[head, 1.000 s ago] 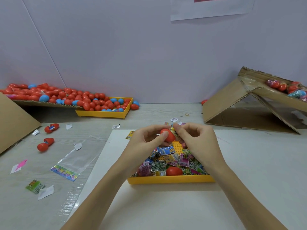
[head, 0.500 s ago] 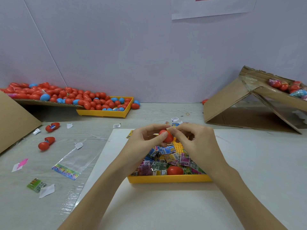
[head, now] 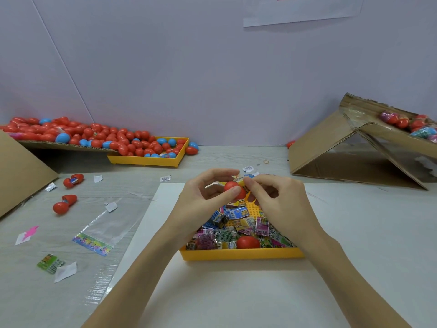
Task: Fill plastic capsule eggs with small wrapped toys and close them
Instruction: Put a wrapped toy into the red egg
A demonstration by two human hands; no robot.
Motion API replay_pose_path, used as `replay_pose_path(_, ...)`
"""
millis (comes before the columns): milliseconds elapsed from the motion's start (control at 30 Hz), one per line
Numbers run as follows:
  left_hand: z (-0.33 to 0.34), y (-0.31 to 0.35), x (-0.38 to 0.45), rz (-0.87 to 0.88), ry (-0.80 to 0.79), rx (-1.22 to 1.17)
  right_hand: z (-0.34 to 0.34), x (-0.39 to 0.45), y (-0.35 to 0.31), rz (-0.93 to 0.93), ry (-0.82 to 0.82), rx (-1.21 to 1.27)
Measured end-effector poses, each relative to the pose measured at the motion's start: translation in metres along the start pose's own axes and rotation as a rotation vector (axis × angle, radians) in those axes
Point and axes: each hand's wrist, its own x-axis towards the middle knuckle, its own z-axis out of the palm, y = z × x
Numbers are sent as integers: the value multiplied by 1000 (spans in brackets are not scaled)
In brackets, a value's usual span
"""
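Your left hand (head: pixel 208 197) pinches the red egg (head: pixel 234 189) above the yellow tray (head: pixel 241 254); right hand (head: pixel 276 197) fingers pinch a toy packet (head: pixel 238 183) at its mouth. Light, slick shell, probably; grip its sides.

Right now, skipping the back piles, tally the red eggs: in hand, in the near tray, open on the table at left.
Held egg, in left hand, right hand pinching a toy at it: 1
Tray egg, in near tray: 1
Open eggs, on table at left: 2
Total: 4
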Motion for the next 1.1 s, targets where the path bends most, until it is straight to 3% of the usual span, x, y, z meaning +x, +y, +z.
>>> replay_pose_path(333,-1,1,-1,117,13,109,-6,2,-4,108,-112,95)
replay_pose_path(600,1,-1,0,176,-8,197,-13,4,-4,392,-219,444)
replay_pose_path(1100,10,-7,-3,311,160,154,-10,2,-12,433,-179,627)
